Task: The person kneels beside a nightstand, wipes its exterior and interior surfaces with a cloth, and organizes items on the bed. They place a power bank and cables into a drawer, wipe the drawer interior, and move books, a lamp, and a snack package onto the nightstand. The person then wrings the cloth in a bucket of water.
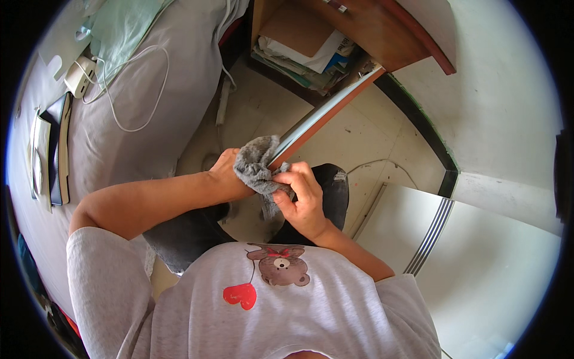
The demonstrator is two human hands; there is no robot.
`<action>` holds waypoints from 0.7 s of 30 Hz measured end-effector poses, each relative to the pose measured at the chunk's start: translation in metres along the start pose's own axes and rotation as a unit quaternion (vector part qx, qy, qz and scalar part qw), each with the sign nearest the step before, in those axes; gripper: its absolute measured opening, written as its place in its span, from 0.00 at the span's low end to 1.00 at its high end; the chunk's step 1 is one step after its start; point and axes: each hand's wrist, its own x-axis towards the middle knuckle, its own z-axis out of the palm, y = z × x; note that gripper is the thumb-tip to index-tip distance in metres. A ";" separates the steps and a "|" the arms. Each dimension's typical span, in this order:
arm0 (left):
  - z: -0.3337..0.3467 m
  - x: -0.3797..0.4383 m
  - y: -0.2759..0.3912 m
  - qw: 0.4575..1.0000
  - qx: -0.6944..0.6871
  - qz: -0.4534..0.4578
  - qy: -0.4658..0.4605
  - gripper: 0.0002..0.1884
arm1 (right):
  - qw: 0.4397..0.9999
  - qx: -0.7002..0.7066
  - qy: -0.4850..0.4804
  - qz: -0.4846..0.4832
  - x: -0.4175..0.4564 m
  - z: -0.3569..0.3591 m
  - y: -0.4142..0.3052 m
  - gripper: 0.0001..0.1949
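A crumpled grey cloth [258,164] is bunched around the near end of an open cabinet door [325,117] with a reddish-brown edge. My right hand [301,197] pinches the cloth between thumb and fingers on the right side of that edge. On the other side, my left hand [229,172] is against the cloth, its fingers largely hidden, so its grip does not show. One end of the cloth hangs down between the hands, over my dark trousers [334,190].
The wooden cabinet [385,33] holds stacked papers and folders [305,49]. To the left, a bed or covered surface [179,89] bears a white cable [167,74], a power strip [80,76] and notebooks [58,152]. A white panel [403,224] stands at right by the wall [489,103].
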 end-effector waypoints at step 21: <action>0.005 -0.001 0.010 0.984 0.001 -0.141 -0.108 0.15 | 0.881 -0.349 0.320 -0.002 0.122 -0.095 0.103 0.11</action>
